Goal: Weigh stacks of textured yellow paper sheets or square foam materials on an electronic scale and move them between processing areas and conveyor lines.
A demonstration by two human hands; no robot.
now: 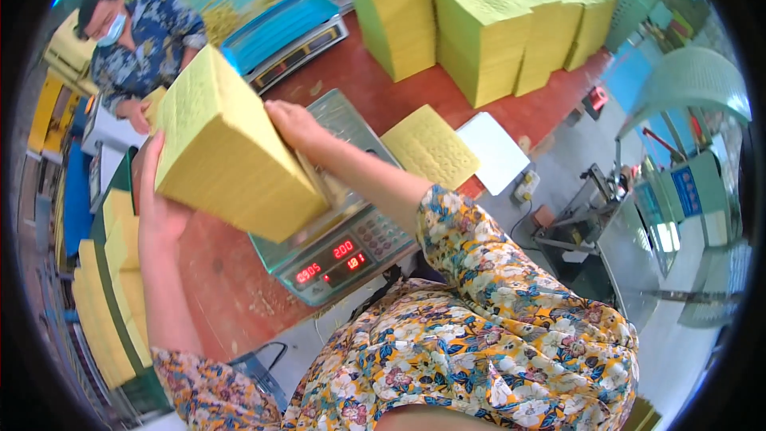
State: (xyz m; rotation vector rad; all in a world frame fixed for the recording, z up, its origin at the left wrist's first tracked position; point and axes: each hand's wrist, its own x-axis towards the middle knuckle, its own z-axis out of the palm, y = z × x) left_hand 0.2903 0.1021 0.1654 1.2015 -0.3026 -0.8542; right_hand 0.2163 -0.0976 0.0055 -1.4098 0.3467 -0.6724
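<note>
A thick stack of yellow paper sheets [231, 168] is gripped between my two hands, tilted, over the left part of a digital counting scale [375, 251]. My left hand [162, 211] presses along the stack's left side, its thumb up near the top edge. On the opposite side my right hand [295, 124] lies against the sheets with its fingers on the far right edge. Red digits glow on the scale's display, next to a keypad. Whether the stack's underside touches the metal pan is hidden.
Tall yellow paper stacks [487, 32] stand at the back of the red table [215, 295]. Right of the scale lie a loose yellow sheet [431, 148] and a white sheet [492, 152]. A blue-topped scale [283, 28] sits behind. A masked co-worker [148, 40] is at far left; more stacks [104, 311] line the left.
</note>
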